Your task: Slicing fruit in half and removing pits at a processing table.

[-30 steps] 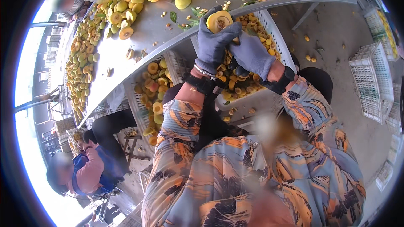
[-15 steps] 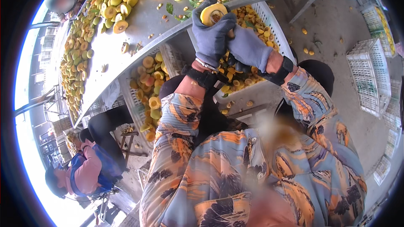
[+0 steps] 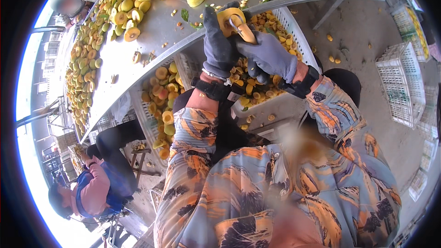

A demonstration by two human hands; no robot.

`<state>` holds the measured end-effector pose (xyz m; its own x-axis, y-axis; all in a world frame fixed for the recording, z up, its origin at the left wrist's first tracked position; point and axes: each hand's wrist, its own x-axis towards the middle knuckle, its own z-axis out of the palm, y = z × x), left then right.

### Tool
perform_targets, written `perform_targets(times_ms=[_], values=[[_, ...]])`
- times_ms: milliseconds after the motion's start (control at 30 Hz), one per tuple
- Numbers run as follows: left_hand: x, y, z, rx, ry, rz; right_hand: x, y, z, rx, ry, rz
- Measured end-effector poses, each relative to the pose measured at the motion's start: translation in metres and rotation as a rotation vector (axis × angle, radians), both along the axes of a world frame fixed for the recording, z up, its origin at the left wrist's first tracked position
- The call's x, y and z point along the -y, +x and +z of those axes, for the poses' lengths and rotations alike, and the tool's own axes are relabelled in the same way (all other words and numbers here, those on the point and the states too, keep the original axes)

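Observation:
My left hand (image 3: 217, 43), in a grey glove, is closed on a yellow fruit half (image 3: 225, 14) above the rim of the metal table (image 3: 142, 55). My right hand (image 3: 271, 54), also gloved, grips the orange handle of a small coring tool (image 3: 246, 31), whose metal loop is in the fruit's hollow. Below my hands is a white crate (image 3: 303, 43) of cut fruit and scraps (image 3: 285, 32); another crate (image 3: 151, 105) of fruit halves (image 3: 167, 117) is to its left.
Fruit halves (image 3: 85, 78), pits and leaves cover parts of the tabletop. A co-worker (image 3: 92, 183) in pink sits at lower left, another person (image 3: 69, 7) at upper left. Stacked white crates (image 3: 399, 82) stand right; scattered pieces (image 3: 333, 59) lie on the floor.
The coring tool has come into view, tilted into the fruit's hollow. My left hand has shifted slightly left and turned, and my right hand's thumb now lies along the handle.

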<state>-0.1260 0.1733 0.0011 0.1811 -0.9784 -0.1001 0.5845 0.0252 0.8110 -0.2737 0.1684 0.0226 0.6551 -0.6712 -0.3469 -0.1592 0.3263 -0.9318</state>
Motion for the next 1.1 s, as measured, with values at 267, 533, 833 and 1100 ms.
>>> perform_targets(times_ms=[267,533,833,1100], values=[[-0.001,-0.007,-0.008,0.152,-0.261,0.037,0.000,0.008,-0.007,-0.014,-0.128,-0.145],[-0.001,-0.013,-0.009,0.470,-0.152,0.208,-0.003,0.009,-0.007,-0.107,-0.206,-0.002],[0.000,-0.003,0.004,0.480,-0.213,0.046,-0.012,0.015,-0.002,-0.092,-0.139,-0.114],[0.025,0.030,-0.027,0.365,-0.310,0.094,-0.016,0.009,0.022,-0.099,0.149,0.020]])
